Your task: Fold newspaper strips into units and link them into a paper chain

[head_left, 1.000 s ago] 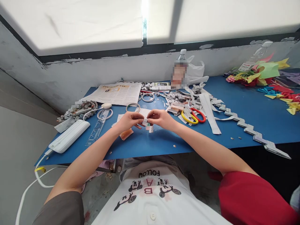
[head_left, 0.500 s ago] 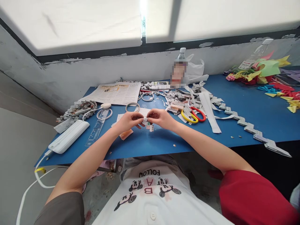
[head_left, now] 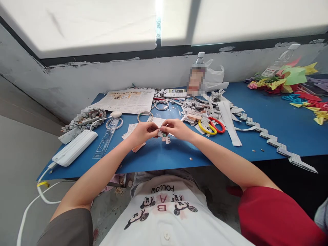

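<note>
Over the middle of the blue table (head_left: 176, 157), my left hand (head_left: 144, 132) and my right hand (head_left: 176, 129) meet with their fingertips almost touching. Both are closed in a pinch on a small chain of folded printed paper (head_left: 164, 136). Its lower end, with green, red and black print, hangs below the fingers; the gripped part is mostly hidden. Under and beside my left hand lie white and orange paper strips (head_left: 139, 147). Just beyond the hands, a round tape-like ring (head_left: 145, 117) lies on the table.
Scissors with yellow and red handles (head_left: 211, 126) lie right, against a heap of folded paper pieces (head_left: 194, 111). A long zigzag paper chain (head_left: 276, 141) reaches past the table edge. At left are a white power bank (head_left: 75, 147) and a clear ruler (head_left: 105, 141); behind, a newspaper (head_left: 128, 100).
The folded paper between my fingers has turned, so more of its printed links show below. My right fingers have shifted slightly; both hands stay in nearly the same place.
</note>
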{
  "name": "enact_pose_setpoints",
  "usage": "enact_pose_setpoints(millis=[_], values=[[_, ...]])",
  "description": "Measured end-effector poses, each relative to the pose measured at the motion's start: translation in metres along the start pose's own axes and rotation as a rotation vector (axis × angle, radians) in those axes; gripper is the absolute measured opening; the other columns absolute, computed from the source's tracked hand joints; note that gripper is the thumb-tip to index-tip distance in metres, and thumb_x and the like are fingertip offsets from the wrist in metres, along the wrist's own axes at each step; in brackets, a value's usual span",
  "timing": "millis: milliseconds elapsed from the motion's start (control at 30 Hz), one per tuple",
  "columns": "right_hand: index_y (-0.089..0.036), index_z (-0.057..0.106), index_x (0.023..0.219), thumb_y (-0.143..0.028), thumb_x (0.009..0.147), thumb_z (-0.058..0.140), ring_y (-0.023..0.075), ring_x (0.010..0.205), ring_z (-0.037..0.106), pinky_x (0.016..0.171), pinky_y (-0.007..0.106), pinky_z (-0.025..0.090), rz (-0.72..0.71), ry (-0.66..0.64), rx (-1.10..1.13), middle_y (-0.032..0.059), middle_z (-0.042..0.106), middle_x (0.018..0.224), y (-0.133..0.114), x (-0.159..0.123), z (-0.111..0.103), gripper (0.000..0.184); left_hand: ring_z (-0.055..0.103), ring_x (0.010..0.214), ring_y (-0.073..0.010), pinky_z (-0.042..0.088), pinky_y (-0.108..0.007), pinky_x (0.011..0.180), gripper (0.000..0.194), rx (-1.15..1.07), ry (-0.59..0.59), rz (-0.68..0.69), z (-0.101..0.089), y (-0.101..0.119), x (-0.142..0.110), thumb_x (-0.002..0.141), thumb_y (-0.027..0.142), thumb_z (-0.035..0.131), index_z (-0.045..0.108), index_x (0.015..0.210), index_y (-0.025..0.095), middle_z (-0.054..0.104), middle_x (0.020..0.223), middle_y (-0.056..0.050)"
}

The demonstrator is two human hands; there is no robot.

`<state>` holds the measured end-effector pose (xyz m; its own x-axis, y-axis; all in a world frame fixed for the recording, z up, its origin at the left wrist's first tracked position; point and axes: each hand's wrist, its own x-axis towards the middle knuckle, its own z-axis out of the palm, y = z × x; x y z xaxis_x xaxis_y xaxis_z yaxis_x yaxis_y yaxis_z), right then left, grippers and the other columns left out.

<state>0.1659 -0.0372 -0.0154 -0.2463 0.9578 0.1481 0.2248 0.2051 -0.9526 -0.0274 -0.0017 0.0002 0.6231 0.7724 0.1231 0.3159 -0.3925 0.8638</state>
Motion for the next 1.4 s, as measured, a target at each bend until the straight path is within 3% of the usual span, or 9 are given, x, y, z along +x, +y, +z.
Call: enact_pose_setpoints(millis=[200,400,500,633,800,1000,1200,1400], values=[[-0.016,0.061,0.077,-0.036,0.080,0.063,0.0146,0.062,0.062,0.061,0.027,0.047,-0.045,0.036,-0.062,0.0018,0.064,0.064,0.000,-0.001,-0.002,0.020,0.070,0.065,-0.0171,0.060,-0.029,0.065,0.014,-0.081,0.066,-0.014,0.000,-0.002,0.003,0.073,0.030,0.066,0.063,0.074,0.016,0.069,0.067,0.000],[-0.017,0.059,0.081,-0.039,0.081,0.064,0.0145,0.062,0.061,0.059,0.027,0.047,-0.101,0.032,-0.165,0.0021,0.063,0.068,-0.001,-0.002,-0.003,0.023,0.069,0.067,-0.0167,0.061,-0.029,0.066,0.021,-0.064,0.107,0.056,-0.001,-0.004,0.002,0.075,0.037,0.067,0.064,0.077,0.016,0.070,0.071,-0.001],[-0.017,0.059,0.081,-0.041,0.079,0.067,0.0133,0.062,0.061,0.059,0.027,0.049,-0.194,0.071,-0.204,0.0021,0.061,0.075,-0.001,-0.002,-0.002,0.025,0.071,0.073,-0.0180,0.062,-0.031,0.071,0.030,-0.063,0.120,0.110,-0.002,-0.001,-0.002,0.079,0.045,0.066,0.064,0.088,0.016,0.073,0.081,-0.004],[-0.018,0.060,0.080,-0.042,0.085,0.062,0.0128,0.066,0.060,0.064,0.029,0.052,-0.400,0.227,-0.253,0.0040,0.059,0.083,-0.001,-0.004,-0.001,0.025,0.072,0.087,-0.0208,0.060,-0.033,0.081,0.049,-0.067,0.103,0.177,-0.001,0.003,-0.006,0.075,0.048,0.072,0.059,0.112,0.018,0.074,0.099,-0.008],[-0.020,0.061,0.083,-0.043,0.089,0.059,0.0133,0.070,0.059,0.065,0.029,0.054,-0.540,0.322,-0.338,0.0054,0.061,0.088,-0.001,-0.006,-0.002,0.024,0.070,0.076,-0.0169,0.056,-0.026,0.073,0.035,0.184,0.123,0.263,0.000,0.000,-0.006,0.086,0.049,0.057,0.071,0.098,0.019,0.075,0.086,-0.003],[-0.021,0.063,0.093,-0.035,0.091,0.058,0.0107,0.065,0.058,0.062,0.027,0.054,-0.645,0.324,-0.399,0.0055,0.061,0.093,0.000,-0.006,-0.003,0.015,0.067,0.068,-0.0145,0.049,-0.022,0.064,0.034,0.481,0.183,0.400,-0.003,-0.004,-0.006,0.094,0.042,0.046,0.072,0.105,0.022,0.075,0.082,-0.003],[-0.021,0.063,0.088,-0.032,0.093,0.055,0.0123,0.068,0.058,0.062,0.028,0.053,-0.705,0.356,-0.471,0.0058,0.061,0.090,-0.001,-0.009,-0.003,0.015,0.071,0.076,-0.0159,0.051,-0.022,0.067,0.029,0.553,0.261,0.625,-0.004,-0.009,-0.005,0.096,0.033,0.047,0.070,0.109,0.021,0.076,0.087,-0.006],[-0.022,0.065,0.093,-0.031,0.092,0.057,0.0126,0.067,0.060,0.067,0.030,0.055,-0.782,0.363,-0.491,0.0058,0.064,0.093,-0.003,-0.012,-0.001,0.012,0.072,0.084,-0.0165,0.054,-0.023,0.071,0.027,0.667,0.271,0.726,-0.005,-0.013,-0.008,0.095,0.025,0.049,0.067,0.114,0.021,0.076,0.097,-0.008]])
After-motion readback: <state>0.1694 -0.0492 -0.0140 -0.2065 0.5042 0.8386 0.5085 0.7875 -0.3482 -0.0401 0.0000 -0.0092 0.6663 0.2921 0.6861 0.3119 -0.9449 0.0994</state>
